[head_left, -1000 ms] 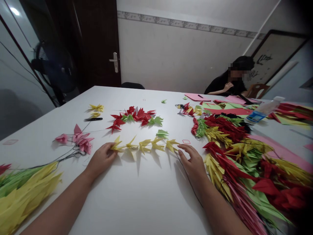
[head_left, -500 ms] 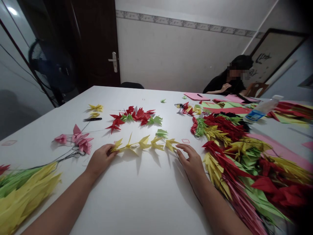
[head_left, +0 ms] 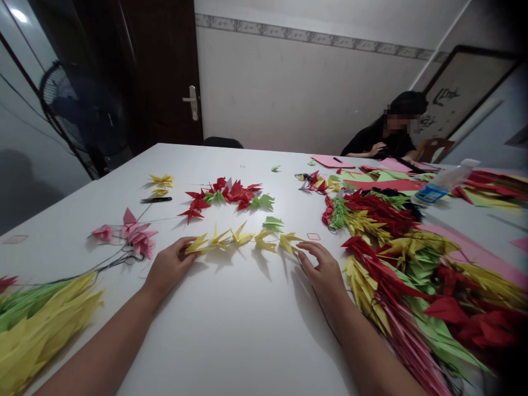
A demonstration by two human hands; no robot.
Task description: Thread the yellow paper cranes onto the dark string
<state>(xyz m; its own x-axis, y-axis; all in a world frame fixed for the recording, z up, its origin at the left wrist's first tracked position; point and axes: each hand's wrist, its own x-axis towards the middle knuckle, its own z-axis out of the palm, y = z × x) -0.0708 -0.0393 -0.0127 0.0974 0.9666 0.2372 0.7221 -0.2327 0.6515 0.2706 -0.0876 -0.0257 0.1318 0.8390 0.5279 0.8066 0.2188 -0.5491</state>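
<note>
String of yellow origami cranes point(head_left: 243, 240) lying along a white table point(head_left: 231, 341), stretching between both hands: left hand point(head_left: 170, 267) pinching its left end, right hand point(head_left: 324, 273) resting open just beside its right end, red and green paper cranes point(head_left: 225, 197) lying beyond.

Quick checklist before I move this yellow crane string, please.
Left hand holding the end crane: ok.
Right hand touching the far end of the yellow crane string: cannot tell.
Yellow crane string lying in one line: ok.
Green crane apart from the string: cannot tell.
Black thread by the right hand free of snags: cannot tell.
</note>
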